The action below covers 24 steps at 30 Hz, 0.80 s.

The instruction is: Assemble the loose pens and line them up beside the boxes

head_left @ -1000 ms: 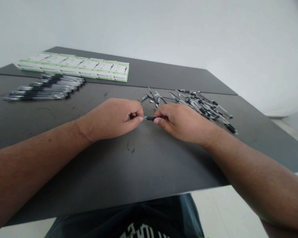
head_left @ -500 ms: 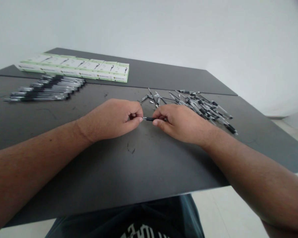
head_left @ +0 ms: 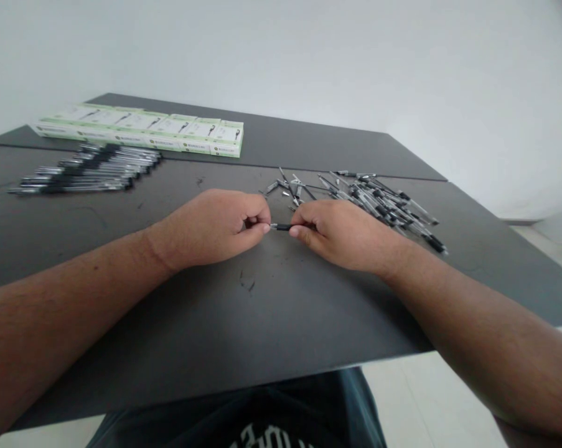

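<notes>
Between my hands is a pen (head_left: 283, 227) with a black grip and a silvery tip end, held level just above the table. My left hand (head_left: 222, 224) pinches the tip end between thumb and forefinger. From the other side, my right hand (head_left: 339, 233) is closed round the pen's body, hiding most of it. Just beyond the hands lie loose pen parts (head_left: 285, 193): thin refills, small tips and clips. A pile of clear and black pens and barrels (head_left: 393, 208) spreads to the right of my right hand.
A row of clear pens with black grips (head_left: 91, 167) lies at the left. Behind it several white and green boxes (head_left: 168, 147) stand side by side. The dark grey table (head_left: 206, 336) ends close to my lap, and a pale wall (head_left: 281, 56) rises behind.
My right hand has shifted very slightly to the right, and a little more of the silvery tip end shows. Both hands keep their hold; the whole view has tipped slightly.
</notes>
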### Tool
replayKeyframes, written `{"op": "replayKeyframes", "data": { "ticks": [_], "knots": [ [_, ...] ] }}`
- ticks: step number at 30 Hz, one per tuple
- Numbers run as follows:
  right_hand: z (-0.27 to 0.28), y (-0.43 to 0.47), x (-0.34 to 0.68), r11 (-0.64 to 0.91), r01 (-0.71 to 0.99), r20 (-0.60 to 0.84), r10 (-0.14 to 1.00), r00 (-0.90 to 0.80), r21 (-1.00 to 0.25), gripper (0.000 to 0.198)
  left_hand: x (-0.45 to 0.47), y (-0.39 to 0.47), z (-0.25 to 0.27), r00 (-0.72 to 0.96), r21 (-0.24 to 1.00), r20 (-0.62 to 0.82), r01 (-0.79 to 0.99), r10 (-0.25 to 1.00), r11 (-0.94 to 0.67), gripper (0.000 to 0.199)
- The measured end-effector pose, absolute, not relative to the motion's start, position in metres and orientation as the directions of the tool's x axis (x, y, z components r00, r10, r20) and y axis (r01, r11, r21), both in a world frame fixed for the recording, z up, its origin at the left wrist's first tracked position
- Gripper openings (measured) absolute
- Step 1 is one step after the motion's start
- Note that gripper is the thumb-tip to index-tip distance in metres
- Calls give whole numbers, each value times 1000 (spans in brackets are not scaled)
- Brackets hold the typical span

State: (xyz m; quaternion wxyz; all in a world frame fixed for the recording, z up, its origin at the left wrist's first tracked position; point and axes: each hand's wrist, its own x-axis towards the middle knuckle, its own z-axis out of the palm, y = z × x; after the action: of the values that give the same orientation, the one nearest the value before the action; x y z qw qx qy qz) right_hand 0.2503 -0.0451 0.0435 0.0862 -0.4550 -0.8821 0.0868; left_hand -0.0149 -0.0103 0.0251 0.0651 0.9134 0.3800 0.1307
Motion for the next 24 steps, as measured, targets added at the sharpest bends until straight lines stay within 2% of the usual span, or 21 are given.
{"op": "replayKeyframes", "data": {
  "ticks": [2, 6, 8, 12, 15, 18, 21, 24],
  "knots": [
    [44, -45, 250, 589, 776, 63, 804, -592, -224, 28, -14, -10, 25, 677, 214, 188, 679, 712, -702, 30],
    [44, -46, 250, 555, 785, 101, 829, -550, -275, 21, -14, -10, 26, 674, 227, 196, 676, 713, -701, 31],
    [44, -47, 250, 548, 796, 90, 834, -545, -258, 20, -15, -10, 26, 676, 230, 194, 673, 711, -703, 31],
    [44, -46, 250, 576, 785, 61, 813, -579, -229, 29, -15, -11, 26, 678, 223, 182, 677, 712, -702, 30],
    [45, -46, 249, 556, 791, 92, 829, -552, -257, 22, -15, -11, 27, 676, 223, 185, 679, 714, -700, 30],
    [46, -46, 248, 549, 804, 76, 834, -547, -229, 20, -14, -11, 27, 682, 227, 194, 668, 705, -709, 30],
    [46, -46, 248, 578, 789, 44, 811, -583, -210, 30, -14, -10, 26, 687, 221, 191, 666, 701, -712, 30],
    [45, -46, 249, 569, 784, 71, 818, -571, -247, 24, -14, -9, 25, 681, 220, 188, 673, 708, -706, 30]
  ]
}}
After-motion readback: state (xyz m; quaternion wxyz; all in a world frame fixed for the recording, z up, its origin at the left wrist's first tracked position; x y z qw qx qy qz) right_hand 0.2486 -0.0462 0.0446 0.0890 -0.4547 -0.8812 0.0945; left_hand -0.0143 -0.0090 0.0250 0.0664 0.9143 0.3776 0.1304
